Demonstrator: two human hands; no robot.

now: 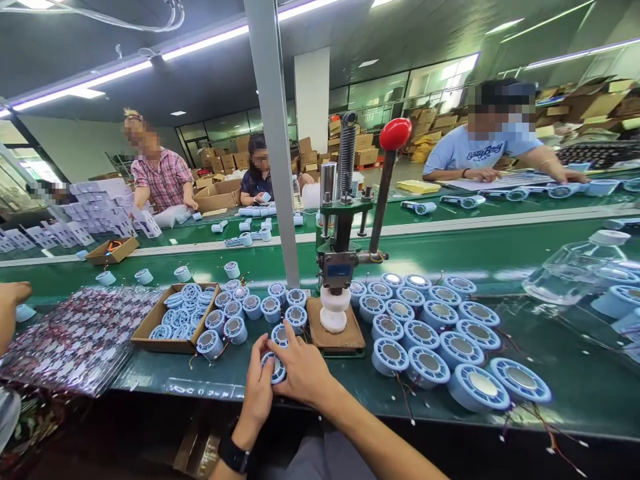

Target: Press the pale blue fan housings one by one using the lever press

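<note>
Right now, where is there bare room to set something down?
Bare green bench shows in front of the cardboard box, left of the left hand, and in front of the press, between the right hand and the blue cups. Behind those cups, the green belt has a bare stretch. Crowded: right of the press, and between box and press.

A green bench (215, 383) carries blue round housings (427, 362), a lever press (341, 267) and an open carton (165, 345).
</note>
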